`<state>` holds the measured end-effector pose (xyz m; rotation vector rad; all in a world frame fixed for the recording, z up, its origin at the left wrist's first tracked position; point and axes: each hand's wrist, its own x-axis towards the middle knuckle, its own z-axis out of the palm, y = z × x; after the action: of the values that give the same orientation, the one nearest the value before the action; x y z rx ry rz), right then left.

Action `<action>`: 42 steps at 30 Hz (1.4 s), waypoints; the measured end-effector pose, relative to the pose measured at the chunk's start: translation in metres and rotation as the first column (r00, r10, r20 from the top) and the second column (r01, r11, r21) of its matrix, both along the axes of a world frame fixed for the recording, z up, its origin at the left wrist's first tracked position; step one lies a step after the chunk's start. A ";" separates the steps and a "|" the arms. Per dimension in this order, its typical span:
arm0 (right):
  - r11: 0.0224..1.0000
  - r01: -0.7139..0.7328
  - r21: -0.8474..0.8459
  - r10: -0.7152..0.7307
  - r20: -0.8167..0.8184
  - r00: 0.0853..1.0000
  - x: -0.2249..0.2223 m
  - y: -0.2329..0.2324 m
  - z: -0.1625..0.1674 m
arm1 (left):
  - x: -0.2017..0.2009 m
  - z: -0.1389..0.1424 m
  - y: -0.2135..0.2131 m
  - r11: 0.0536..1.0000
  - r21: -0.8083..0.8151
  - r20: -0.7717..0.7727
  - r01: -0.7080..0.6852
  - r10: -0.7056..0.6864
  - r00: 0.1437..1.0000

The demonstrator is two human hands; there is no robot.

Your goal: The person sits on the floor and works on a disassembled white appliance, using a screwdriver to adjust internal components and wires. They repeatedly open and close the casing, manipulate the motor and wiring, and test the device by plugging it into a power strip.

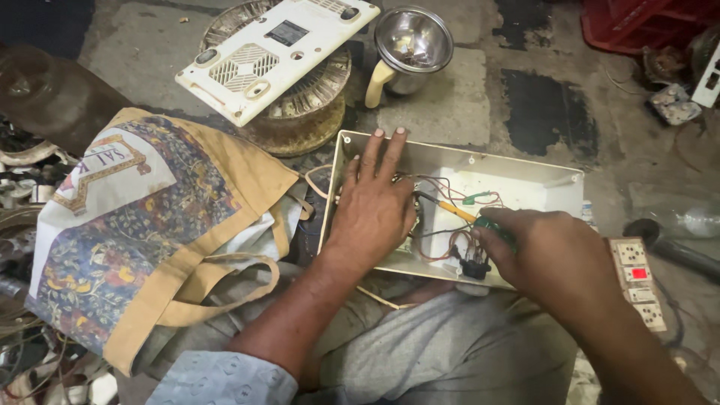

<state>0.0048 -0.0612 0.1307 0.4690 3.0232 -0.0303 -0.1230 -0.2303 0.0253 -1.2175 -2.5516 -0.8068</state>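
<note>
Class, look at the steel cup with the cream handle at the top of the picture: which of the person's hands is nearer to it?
Left. The left hand lies flat in the open white casing, fingertips just below the steel cup. The right hand, gripping a green-handled screwdriver, sits lower and farther right.

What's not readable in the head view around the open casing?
- Parts under the left hand inside the white casing: covered by the palm.
- Screwdriver handle: mostly inside the right hand grip.
- Screwdriver tip contact: too small to tell.
- Switch board: partly behind the right wrist.
</note>
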 end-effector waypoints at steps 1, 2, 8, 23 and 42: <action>1.000 -0.007 -0.016 0.007 0.004 1.000 -0.003 -0.001 0.002 | -0.001 0.000 -0.001 1.000 -0.007 0.002 -0.005 0.005 1.000; 0.999 -0.014 -0.032 0.014 0.008 1.000 -0.007 -0.002 0.005 | -0.001 0.001 -0.001 1.000 -0.009 0.001 -0.004 0.004 1.000; 0.999 0.044 -0.004 -0.042 0.233 0.972 -0.032 -0.010 0.026 | -0.003 0.001 -0.007 1.000 0.009 0.002 0.018 -0.018 1.000; 0.993 -0.057 0.108 -0.004 0.501 0.865 -0.078 -0.034 0.062 | -0.009 0.001 -0.011 0.999 0.008 0.061 0.037 -0.038 0.997; 0.900 0.326 -0.288 -0.302 0.126 0.945 -0.008 -0.051 -0.036 | -0.011 0.004 -0.014 0.999 0.016 0.087 0.046 -0.047 0.995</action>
<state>-0.0032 -0.1120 0.0945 0.8939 2.7590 -0.4802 -0.1340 -0.2445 0.0295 -1.2684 -2.5900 -0.9054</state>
